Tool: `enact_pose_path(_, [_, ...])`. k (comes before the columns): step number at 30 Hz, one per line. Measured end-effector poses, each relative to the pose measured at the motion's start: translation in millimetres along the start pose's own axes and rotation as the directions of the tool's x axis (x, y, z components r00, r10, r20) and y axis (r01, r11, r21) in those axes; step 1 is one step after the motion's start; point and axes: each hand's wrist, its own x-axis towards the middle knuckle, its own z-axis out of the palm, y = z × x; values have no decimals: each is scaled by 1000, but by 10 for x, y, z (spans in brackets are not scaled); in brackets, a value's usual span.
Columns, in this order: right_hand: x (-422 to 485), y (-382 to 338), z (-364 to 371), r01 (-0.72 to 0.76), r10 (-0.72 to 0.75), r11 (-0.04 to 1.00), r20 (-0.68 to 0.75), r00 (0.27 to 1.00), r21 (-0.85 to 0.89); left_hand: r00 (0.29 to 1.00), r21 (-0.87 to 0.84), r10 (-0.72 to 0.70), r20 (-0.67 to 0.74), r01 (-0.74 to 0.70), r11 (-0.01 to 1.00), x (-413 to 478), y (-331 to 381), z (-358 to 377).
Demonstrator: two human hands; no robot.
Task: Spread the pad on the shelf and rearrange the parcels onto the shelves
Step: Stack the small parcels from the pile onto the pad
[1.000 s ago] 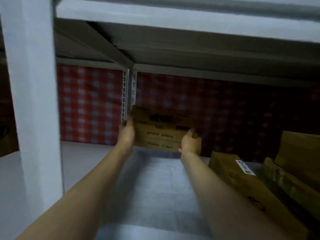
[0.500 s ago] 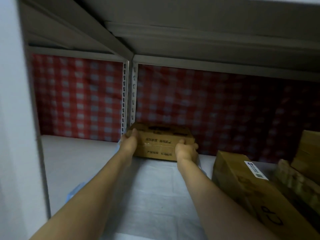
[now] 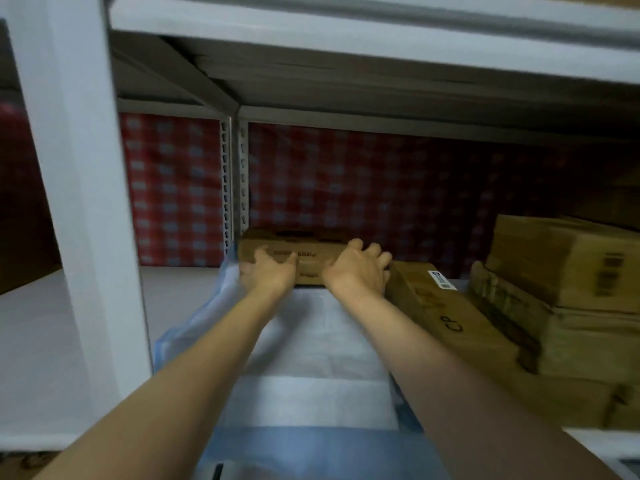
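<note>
A white pad with blue edges [image 3: 311,348] lies spread on the shelf, its front edge hanging over the shelf lip. A flat brown cardboard parcel [image 3: 304,247] rests at the back of the pad against the red checked backing. My left hand [image 3: 268,271] is in front of the parcel's left part, fingers spread and loose. My right hand [image 3: 356,268] is at its right part, fingers apart. Neither hand grips the parcel.
A long parcel marked "CP" [image 3: 446,313] lies right of the pad, with stacked cardboard boxes [image 3: 568,271] beyond it. A white upright post [image 3: 79,202] stands at the left, slotted uprights [image 3: 235,181] at the back, and the upper shelf beam [image 3: 346,36] overhead.
The parcel was lowered from the air onto the back of the pad. Both hands have since opened and drawn slightly back from it.
</note>
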Motion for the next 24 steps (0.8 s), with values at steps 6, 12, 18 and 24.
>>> enact_pose_path(6, [-406, 574, -496, -182, 231, 867, 51, 972, -464, 966, -35, 71, 250, -65, 997, -760, -52, 17])
enact_pose_path(12, [-989, 1012, -852, -324, 399, 840, 93, 912, -435, 953, -100, 59, 297, -30, 995, -1350, -138, 36])
enact_pose_path(18, [-1302, 1080, -1073, -256, 237, 958, -140, 961, -132, 952, -158, 60, 301, -12, 987, -1603, -107, -26])
enact_pose_path(24, [-1300, 1196, -1225, -66, 207, 913, -320, 924, 402, 967, -339, 28, 255, 62, 939, -1660, -27, -238])
